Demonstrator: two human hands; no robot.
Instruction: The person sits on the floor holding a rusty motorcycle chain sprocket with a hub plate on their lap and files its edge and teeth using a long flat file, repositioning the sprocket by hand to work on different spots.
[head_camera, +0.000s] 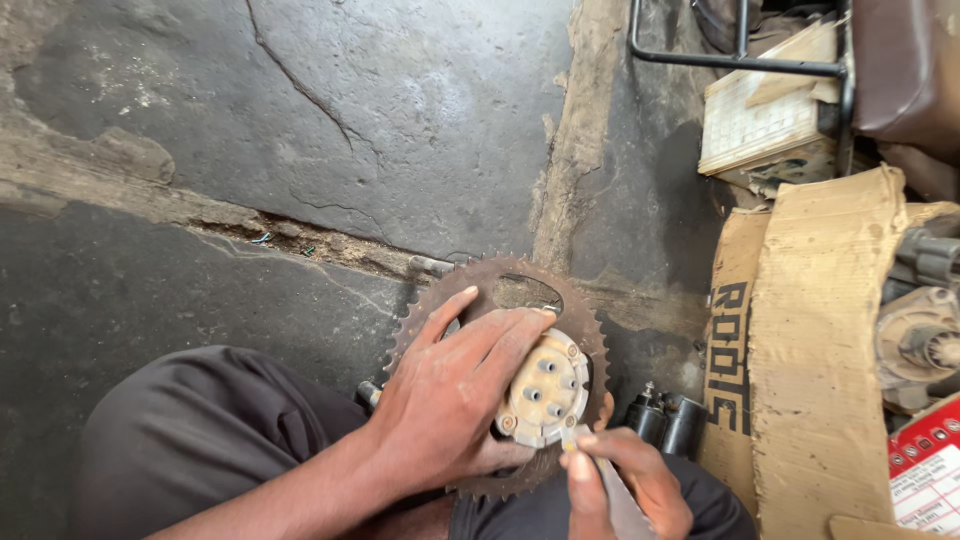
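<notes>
From the head view I saw my left hand (455, 400) spread flat over a rusty toothed sprocket (500, 290), fingers open across its face and thumb hooked under the rim, gripping it. The sprocket sat tilted on my lap, above my dark trousers (190, 440). A pale round hub with bolt heads (545, 388) lay against the sprocket's centre, just beside my fingertips. My right hand (625, 480) was pinched around a thin metal tool (618, 505), its tip touching the hub's lower edge. Two dark cylindrical parts (668, 420) stood near my right hand. A torn cardboard sheet (810, 350) lay to the right on the cracked concrete floor (300, 120).
</notes>
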